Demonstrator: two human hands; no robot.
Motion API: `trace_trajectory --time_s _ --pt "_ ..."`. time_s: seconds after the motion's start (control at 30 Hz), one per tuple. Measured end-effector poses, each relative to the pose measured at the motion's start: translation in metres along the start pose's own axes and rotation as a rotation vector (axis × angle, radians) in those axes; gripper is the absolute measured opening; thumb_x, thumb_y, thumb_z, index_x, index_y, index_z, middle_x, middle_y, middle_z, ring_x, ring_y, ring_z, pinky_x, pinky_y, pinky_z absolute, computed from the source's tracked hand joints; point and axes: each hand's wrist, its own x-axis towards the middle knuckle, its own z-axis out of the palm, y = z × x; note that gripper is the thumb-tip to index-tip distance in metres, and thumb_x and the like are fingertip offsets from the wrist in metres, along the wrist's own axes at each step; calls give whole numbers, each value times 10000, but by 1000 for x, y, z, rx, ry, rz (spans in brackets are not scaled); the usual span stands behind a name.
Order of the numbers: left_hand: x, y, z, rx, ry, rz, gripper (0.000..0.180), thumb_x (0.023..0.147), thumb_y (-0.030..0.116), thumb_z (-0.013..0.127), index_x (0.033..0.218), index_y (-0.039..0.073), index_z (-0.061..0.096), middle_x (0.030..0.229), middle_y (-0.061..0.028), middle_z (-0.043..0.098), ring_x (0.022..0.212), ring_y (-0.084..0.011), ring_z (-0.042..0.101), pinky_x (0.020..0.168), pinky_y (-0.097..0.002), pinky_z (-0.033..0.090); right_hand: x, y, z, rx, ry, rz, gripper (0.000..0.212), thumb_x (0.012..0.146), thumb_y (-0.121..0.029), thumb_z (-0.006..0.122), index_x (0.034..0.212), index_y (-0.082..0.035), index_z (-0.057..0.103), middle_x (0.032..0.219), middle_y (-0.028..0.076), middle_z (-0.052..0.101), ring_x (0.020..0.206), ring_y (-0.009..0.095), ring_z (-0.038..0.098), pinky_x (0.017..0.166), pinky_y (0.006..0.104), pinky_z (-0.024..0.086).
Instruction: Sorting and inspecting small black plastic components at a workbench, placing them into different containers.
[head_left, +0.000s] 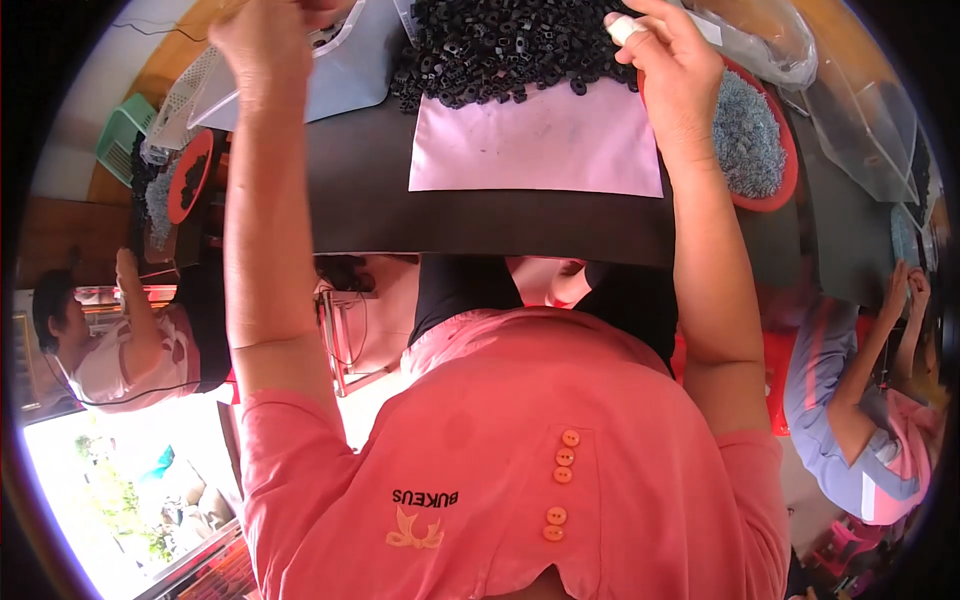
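Note:
My left hand [262, 40] is raised at the top edge, beside a pale plastic bin [355, 75]. Its fingers are partly cut off and blurred, so what they hold cannot be made out. My right hand [685, 70] is at the right end of a heap of small black plastic parts [510, 45]. Its fingers are curled in, one with a white wrap [626, 29]; any small thing in them is too small to name. Below the heap lies a pink sheet [535, 145] on the dark table [480, 222]. Beside my right wrist, a red basin [788, 165] holds many small grey-blue pieces [745, 130].
Clear plastic bags [770, 45] and a clear bin [870, 130] stand at the right. Farther left are a red bowl [180, 205] of black parts and a green basket [118, 135]. One person [125, 340] works at the left, another [875, 430] at the right.

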Motion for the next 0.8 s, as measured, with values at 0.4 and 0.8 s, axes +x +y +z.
trace_trajectory --time_s 0.4,0.8 --pt "-95 -75 37 439 -582 434 164 702 119 782 792 49 665 761 -76 628 677 -237 638 625 -330 517 -3 -23 -3 123 43 156 172 827 -44 662 994 -2 661 766 31 631 592 84 549 550 196 436" --pt "-122 -88 69 351 -717 -24 134 827 125 698 812 4 645 811 -65 629 718 -171 609 612 -293 478 -1 -14 -5 101 -100 235 150 816 -35 654 960 -1 675 770 40 655 596 81 565 549 209 446"
